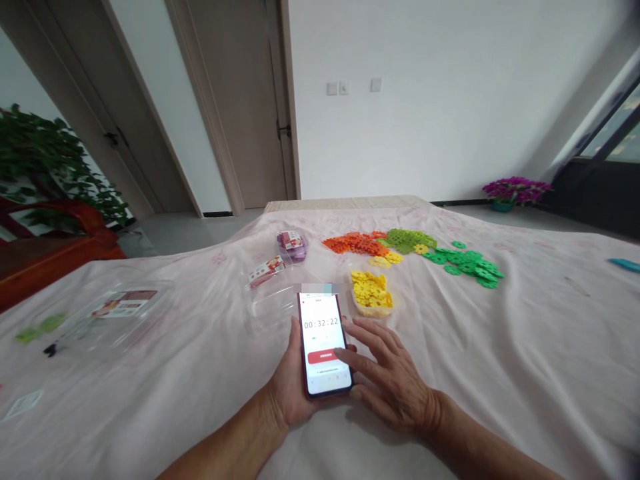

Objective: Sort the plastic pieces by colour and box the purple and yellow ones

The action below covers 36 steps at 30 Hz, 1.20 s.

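Observation:
A smartphone (pixel 325 347) rests upright in my left hand (pixel 290 390), whose fingers wrap round its left side and back. The lit screen reads 00:32:22 above a red button. My right hand (pixel 393 373) hovers at the phone's right edge, fingers apart, with the index fingertip over the red button; whether it touches the glass I cannot tell. Just beyond the phone stands a clear plastic box (pixel 375 311) filled with yellow flower-shaped pieces (pixel 367 288). To its left lies an open clear container (pixel 270 300) with a red and white label.
Orange pieces (pixel 355 244), olive-green pieces (pixel 410 240) and green pieces (pixel 470 264) lie in heaps on the pink cloth (pixel 540 347). A container of purple pieces (pixel 293 247) sits behind. Another clear container (pixel 117 317) is at left. A blue object (pixel 625 265) lies far right.

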{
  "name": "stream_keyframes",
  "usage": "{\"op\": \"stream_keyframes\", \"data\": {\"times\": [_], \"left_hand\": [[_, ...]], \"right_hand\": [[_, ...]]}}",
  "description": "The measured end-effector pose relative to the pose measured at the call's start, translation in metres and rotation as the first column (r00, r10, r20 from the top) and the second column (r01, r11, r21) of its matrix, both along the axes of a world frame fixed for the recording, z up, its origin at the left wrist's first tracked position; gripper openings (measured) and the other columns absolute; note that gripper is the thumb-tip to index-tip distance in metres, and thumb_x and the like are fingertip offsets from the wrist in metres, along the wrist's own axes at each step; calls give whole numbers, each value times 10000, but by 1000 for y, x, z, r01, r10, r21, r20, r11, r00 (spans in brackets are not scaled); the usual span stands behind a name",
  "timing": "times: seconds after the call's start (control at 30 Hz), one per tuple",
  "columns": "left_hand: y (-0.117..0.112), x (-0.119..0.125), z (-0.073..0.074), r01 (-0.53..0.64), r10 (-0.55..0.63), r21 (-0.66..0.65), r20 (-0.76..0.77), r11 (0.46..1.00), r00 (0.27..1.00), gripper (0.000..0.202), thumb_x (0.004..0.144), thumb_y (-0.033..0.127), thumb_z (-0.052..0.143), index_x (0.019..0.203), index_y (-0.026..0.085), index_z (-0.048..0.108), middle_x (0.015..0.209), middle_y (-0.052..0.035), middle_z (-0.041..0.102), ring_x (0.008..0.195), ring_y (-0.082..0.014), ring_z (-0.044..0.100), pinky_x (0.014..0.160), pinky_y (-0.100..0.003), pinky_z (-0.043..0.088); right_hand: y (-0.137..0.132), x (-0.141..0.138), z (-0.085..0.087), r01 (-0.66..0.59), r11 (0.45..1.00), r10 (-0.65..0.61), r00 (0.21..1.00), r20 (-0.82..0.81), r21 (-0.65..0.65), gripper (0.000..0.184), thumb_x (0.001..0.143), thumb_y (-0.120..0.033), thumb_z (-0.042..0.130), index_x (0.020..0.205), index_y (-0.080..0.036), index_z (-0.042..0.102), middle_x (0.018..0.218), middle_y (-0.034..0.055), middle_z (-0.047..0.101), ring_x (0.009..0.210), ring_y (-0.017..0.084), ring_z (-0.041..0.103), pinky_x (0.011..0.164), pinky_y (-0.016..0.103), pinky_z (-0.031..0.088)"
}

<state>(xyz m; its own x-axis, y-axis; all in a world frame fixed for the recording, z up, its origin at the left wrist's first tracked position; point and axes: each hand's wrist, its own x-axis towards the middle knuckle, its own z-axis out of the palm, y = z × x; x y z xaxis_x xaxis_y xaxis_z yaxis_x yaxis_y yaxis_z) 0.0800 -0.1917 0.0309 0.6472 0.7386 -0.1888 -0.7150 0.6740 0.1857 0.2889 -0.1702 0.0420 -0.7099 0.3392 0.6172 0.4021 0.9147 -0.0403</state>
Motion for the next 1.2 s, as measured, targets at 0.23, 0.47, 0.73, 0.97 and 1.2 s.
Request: {"op": "stream_keyframes", "data": {"times": [0.23,0.47,0.73,0.97,1.2], "left_hand": [[1,-1,-4,17,-17,7,-65,1000,998,855,791,816,397,1336,179,569,1057,-151,714,912,-281,677,865,-436,446],[1,-2,-6,14,-13,14,-81,1000,997,851,805,814,367,1316,168,582,1045,-151,719,908,-279,680,848,-435,457],[-2,3,7,4,-5,61,21,998,1000,801,841,778,353,1349,194,559,1156,-124,673,1026,-287,622,947,-470,400],[-3,5,11,18,-19,33,26,999,999,776,826,775,399,1329,210,574,1103,-103,684,960,-278,632,947,-488,387],[-4,3,11,25,-25,35,13,999,1000,789,824,779,398,1364,224,545,1104,-100,692,997,-307,643,946,-492,396]], "right_hand": [[0,-1,-2,-14,1000,14,1000,18,13,472,945,-390,462,1389,-235,498,1556,106,308,1411,333,294,1096,542,318],[0,-2,-3,-12,1000,12,999,33,24,450,932,-367,488,1361,-237,532,1537,107,334,1402,335,299,1087,530,324],[-1,-1,1,-7,1000,7,997,-78,4,383,931,-276,470,1292,-190,564,1236,123,560,1197,278,488,1018,481,416],[-1,-1,-2,-7,996,-7,990,-144,-93,348,943,-197,443,1276,-174,543,1131,125,571,1063,250,533,896,419,490],[-1,-4,2,-75,986,51,986,-160,-147,321,983,-213,384,1256,-159,543,1015,118,591,906,209,576,765,343,522]]}}
